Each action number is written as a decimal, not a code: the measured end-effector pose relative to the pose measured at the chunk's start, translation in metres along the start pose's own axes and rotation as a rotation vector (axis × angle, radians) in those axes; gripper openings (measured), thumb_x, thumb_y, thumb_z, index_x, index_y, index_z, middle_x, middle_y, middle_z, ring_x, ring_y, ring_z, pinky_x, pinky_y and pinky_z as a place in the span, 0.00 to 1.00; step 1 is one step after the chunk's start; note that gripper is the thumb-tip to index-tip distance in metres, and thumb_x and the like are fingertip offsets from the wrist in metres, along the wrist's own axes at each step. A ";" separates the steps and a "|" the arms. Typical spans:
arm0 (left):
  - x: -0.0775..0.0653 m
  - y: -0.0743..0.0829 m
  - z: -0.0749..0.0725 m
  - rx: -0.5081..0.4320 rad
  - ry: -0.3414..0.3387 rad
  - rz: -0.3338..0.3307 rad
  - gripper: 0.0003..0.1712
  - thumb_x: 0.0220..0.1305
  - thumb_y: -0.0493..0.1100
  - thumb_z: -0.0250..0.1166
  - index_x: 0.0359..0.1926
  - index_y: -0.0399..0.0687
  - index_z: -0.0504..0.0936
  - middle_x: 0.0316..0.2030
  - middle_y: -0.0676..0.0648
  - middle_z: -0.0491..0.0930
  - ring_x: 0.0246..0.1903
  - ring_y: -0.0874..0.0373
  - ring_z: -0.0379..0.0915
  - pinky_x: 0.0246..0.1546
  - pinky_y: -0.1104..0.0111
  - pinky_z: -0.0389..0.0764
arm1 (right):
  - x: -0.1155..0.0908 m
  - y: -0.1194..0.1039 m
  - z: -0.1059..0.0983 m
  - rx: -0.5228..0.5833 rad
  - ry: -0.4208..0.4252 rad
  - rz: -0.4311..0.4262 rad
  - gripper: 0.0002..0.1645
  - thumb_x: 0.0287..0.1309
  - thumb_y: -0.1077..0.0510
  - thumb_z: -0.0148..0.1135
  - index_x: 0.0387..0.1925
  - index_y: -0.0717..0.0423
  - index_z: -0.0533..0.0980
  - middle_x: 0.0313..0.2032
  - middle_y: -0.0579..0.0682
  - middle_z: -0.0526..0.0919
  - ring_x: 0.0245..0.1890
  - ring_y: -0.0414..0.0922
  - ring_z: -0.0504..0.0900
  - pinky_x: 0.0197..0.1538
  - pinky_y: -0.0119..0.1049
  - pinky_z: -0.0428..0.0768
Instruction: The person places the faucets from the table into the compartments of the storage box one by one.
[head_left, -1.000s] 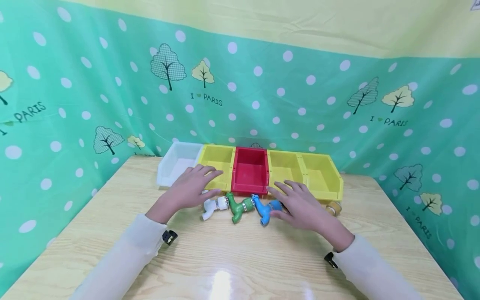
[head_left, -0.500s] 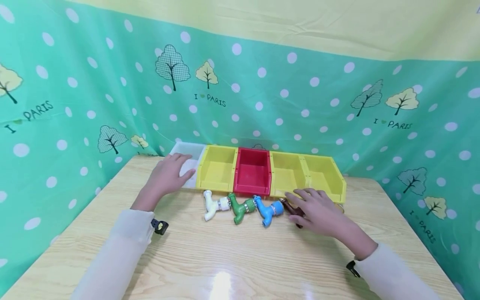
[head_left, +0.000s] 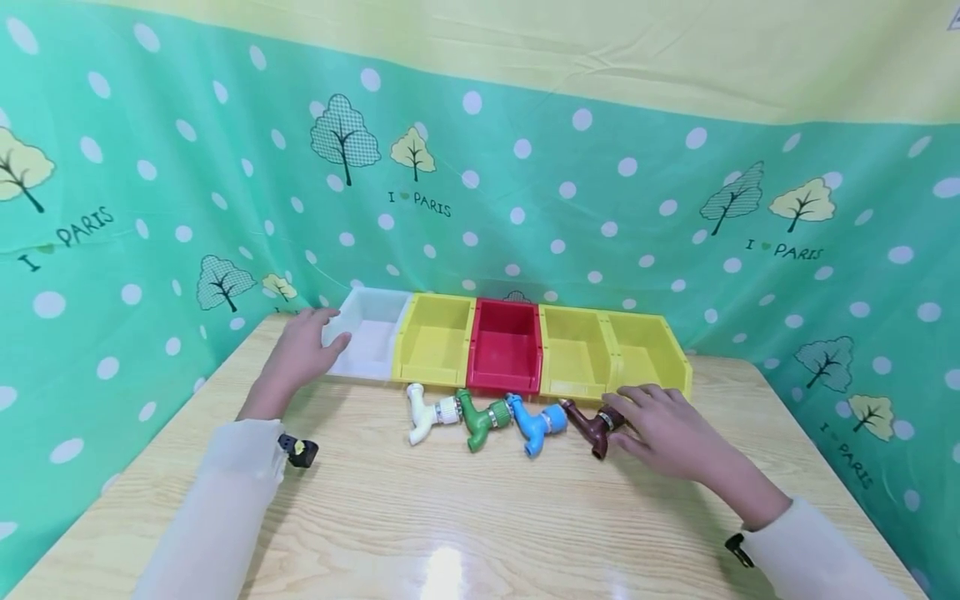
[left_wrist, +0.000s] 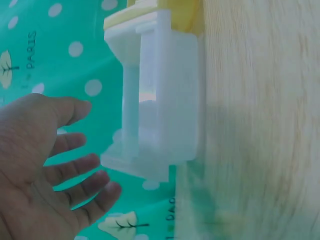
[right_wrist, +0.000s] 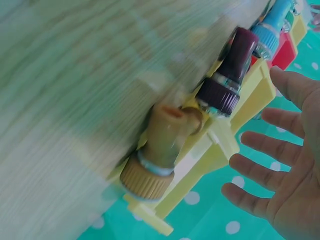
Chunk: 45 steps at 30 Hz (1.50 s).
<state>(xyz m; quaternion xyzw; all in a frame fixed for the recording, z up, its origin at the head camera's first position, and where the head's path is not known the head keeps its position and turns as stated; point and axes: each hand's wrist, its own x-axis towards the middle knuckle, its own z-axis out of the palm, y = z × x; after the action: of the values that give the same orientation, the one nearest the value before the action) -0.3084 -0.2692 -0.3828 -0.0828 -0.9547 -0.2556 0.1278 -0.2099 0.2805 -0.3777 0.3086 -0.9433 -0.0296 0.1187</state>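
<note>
Four plastic taps lie in a row on the wooden table: white [head_left: 426,414], green [head_left: 480,417], blue [head_left: 536,422] and brown [head_left: 592,427]. A tan tap [right_wrist: 161,145] lies past the brown tap [right_wrist: 232,70], hidden behind my right hand in the head view. My right hand [head_left: 663,427] hovers flat with spread fingers just right of the brown tap and holds nothing. My left hand [head_left: 303,350] is open beside the left corner of the white bin [head_left: 371,333]. In the left wrist view its fingers [left_wrist: 75,170] stand spread, a small gap from the bin [left_wrist: 160,100].
Behind the taps stands a row of bins: white, yellow [head_left: 435,340], red [head_left: 504,343] and two more yellow [head_left: 573,348] [head_left: 651,354]. A green dotted curtain [head_left: 525,192] walls the table on three sides. The near table [head_left: 465,517] is bare wood.
My left hand slid left from the first yellow bin to the white bin's left corner. My right hand drew right off the blue tap, uncovering the brown tap.
</note>
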 end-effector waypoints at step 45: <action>-0.005 -0.038 0.006 -0.427 -0.002 -0.156 0.29 0.74 0.47 0.64 0.69 0.40 0.71 0.51 0.33 0.76 0.46 0.42 0.77 0.39 0.59 0.89 | -0.031 0.063 0.003 0.128 -0.284 -0.167 0.21 0.54 0.50 0.78 0.50 0.33 0.83 0.59 0.55 0.81 0.60 0.61 0.76 0.55 0.65 0.78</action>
<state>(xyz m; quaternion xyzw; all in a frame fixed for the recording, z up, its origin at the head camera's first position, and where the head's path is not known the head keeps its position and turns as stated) -0.3134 -0.2994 -0.4070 -0.0344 -0.8825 -0.4611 0.0861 -0.2227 0.3490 -0.3793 0.3856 -0.9216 -0.0224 -0.0384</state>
